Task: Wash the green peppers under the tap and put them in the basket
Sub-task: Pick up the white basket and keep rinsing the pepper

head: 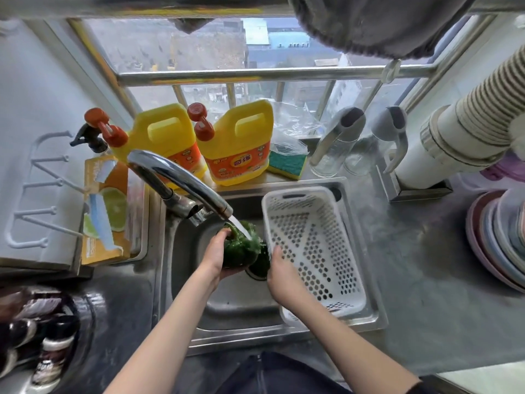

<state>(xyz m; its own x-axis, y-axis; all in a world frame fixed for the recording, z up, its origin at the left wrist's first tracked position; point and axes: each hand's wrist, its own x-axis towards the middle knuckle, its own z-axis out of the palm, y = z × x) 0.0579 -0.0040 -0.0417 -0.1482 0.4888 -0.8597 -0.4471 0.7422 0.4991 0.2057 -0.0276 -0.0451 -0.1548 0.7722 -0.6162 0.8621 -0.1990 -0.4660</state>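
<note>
A dark green pepper (241, 247) sits under the running stream from the chrome tap (181, 183), cupped from the left and below by my left hand (217, 255). A second green pepper (262, 263) lies lower in the steel sink (235, 305), near the drain. My right hand (279, 270) hovers just right of the peppers, fingers loosely apart, touching or nearly touching the lower one; I cannot tell which. The white perforated basket (312, 245) stands empty in the right half of the sink.
Two yellow detergent jugs (235, 143) and a green-yellow sponge (287, 163) stand behind the sink. A boxed item (105, 211) leans at the left. Glass bottles (338, 146), a white pipe (454, 137) and stacked bowls (500, 240) are at the right.
</note>
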